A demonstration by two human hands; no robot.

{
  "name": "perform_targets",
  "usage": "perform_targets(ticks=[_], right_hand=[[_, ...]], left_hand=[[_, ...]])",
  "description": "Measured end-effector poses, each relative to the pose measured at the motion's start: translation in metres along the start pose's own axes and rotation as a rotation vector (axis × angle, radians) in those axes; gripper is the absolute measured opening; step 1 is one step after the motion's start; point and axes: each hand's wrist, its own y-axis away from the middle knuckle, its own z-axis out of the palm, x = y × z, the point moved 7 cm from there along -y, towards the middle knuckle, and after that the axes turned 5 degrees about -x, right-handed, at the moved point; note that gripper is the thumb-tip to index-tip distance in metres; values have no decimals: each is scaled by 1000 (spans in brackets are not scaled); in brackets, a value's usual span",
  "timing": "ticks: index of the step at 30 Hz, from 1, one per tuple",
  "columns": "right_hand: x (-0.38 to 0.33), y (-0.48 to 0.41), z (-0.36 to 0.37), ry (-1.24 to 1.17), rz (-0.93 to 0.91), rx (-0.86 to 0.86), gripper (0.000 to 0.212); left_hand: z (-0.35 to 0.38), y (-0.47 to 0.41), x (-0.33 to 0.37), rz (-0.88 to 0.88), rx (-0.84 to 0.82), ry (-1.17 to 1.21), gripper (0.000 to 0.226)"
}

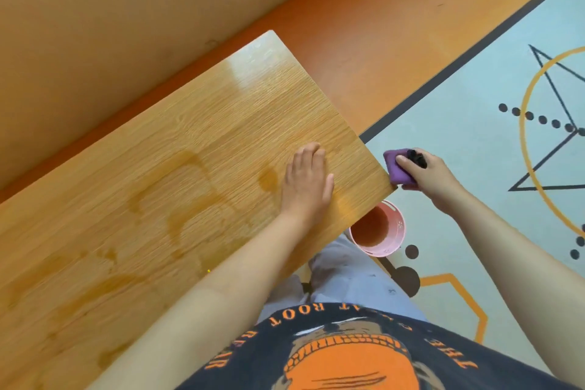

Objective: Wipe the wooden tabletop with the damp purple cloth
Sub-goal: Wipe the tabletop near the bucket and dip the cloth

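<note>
The wooden worktop [196, 123] is filling the left of the view and is carrying damp streaks [190, 199] over its near part, while its far end is shining under glare. A patterned floor mat [474, 73] is lying to the right. A pink bucket [380, 251] is standing on the floor just below the worktop's near right corner. The left hand [305, 180] is resting flat on the worktop near that corner, fingers straight, holding nothing. The right hand [427, 174] is gripping the purple cloth [395, 168] against the corner's edge, just off the surface, with a small dark clump [416, 158] of unclear nature under its fingers. Probable hazards: the clump is likely to fall beside the bucket, since the cloth is sitting off-line from its mouth, and the bracing palm is liable to slide on wet laminate.
</note>
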Motion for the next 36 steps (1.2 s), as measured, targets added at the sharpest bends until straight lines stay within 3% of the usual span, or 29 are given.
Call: perform_targets(ticks=[9,17,29,36], right_hand=[[-9,-33,12,208,-32,-312,10],[-80,-89,60,93,-179,-272,12],[3,-29,5,199,-58,-404,8],[-86,-90,62,102,-225,-308,6]], left_hand=[[18,-7,1,-60,76,-147,49],[17,-7,2,-79,103,-130,50],[19,-7,1,-85,93,-144,55],[15,-8,2,-86,123,-114,54]])
